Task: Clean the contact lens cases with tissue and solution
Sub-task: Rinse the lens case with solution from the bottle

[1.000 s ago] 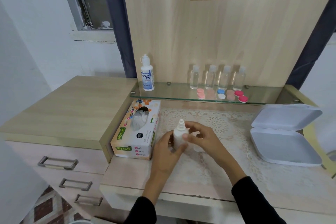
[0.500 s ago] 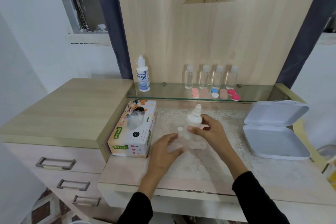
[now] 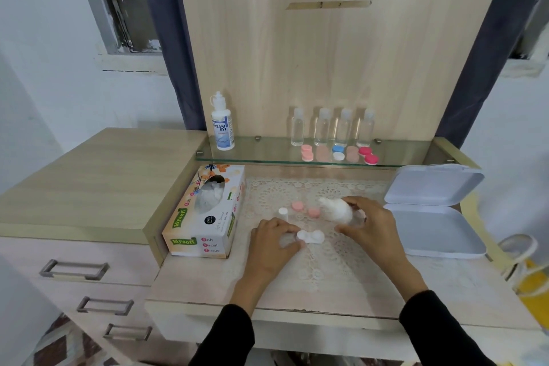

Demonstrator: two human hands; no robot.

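Observation:
My right hand (image 3: 371,226) holds a small white solution bottle (image 3: 337,208) tipped sideways, its nozzle pointing left. Below and left of it a white lens case (image 3: 310,236) lies open on the lace mat, and my left hand (image 3: 271,242) pinches its left end. Two pink lids (image 3: 306,208) and the bottle's white cap (image 3: 283,212) rest on the mat just behind the case. A tissue box (image 3: 208,214) stands at the left.
A glass shelf (image 3: 267,153) at the back carries a larger solution bottle (image 3: 222,122), several clear bottles (image 3: 332,129) and several coloured lens cases (image 3: 338,153). An open white hinged box (image 3: 433,211) sits at the right. Drawers (image 3: 74,270) are at the lower left.
My right hand has tipped the bottle from upright to sideways and moved it right. My left hand has set down the cap and taken hold of the white lens case.

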